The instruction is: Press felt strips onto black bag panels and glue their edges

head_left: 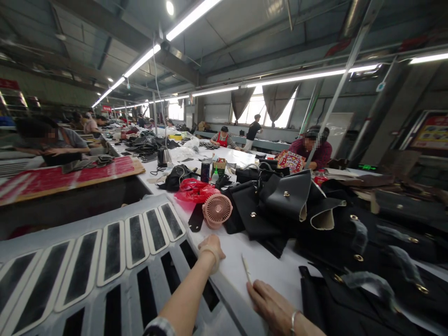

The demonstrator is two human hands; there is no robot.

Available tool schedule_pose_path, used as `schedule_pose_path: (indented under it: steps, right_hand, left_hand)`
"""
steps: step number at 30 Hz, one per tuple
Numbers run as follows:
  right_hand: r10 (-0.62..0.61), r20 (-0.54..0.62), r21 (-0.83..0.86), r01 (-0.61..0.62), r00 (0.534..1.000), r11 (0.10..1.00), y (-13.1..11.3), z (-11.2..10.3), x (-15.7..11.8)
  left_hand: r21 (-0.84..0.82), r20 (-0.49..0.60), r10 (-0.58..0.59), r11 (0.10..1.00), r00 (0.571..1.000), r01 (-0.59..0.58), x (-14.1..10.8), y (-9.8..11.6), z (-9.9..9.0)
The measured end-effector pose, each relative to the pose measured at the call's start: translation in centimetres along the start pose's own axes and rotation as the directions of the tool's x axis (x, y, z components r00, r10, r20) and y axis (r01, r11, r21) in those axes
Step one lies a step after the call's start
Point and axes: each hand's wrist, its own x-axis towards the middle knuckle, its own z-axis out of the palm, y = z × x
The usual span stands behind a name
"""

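Observation:
In the head view my left hand (pixel 212 247) is closed in a fist at the inner edge of the white table, just in front of a pink fan (pixel 217 211). Whatever its fingers may hold is hidden. My right hand (pixel 269 298) lies low over the white tabletop, its thumb and fingers closed on a slim white pen-like stick (pixel 246 268) that points away from me. To the left, a grey board (pixel 91 268) carries several pale-bordered panels (pixel 112 245) with black centres, and bare black strips (pixel 146 291) lie in a row nearer to me.
Black leather bags (pixel 285 196) with gold fittings pile up on the right, some with plastic-wrapped handles. Behind the fan lie a red plastic bag (pixel 196 190) and a green-tipped bottle (pixel 214 176). Several people work at tables farther off. A slanting metal pole (pixel 336 84) rises at right.

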Motion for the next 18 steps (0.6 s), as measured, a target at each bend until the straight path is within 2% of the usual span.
schedule_pose_path:
  steps: [3,8,18]
  right_hand:
    - [0.011,-0.028,-0.025,-0.012,1.000,1.000,-0.2,0.2,-0.1]
    - [0.030,-0.089,-0.024,-0.032,0.996,0.999,-1.3,-0.9,0.2]
    - [0.081,-0.131,0.048,-0.076,0.988,0.996,-2.6,-1.7,0.7]
  left_hand:
    - [-0.014,-0.025,-0.014,1.000,1.000,0.013,-0.4,0.2,0.4]
    - [-0.043,-0.110,-0.042,0.998,0.993,0.038,-0.8,0.1,1.5]
    - [-0.197,-0.091,-0.082,0.978,0.992,0.063,0.0,-0.7,2.0]
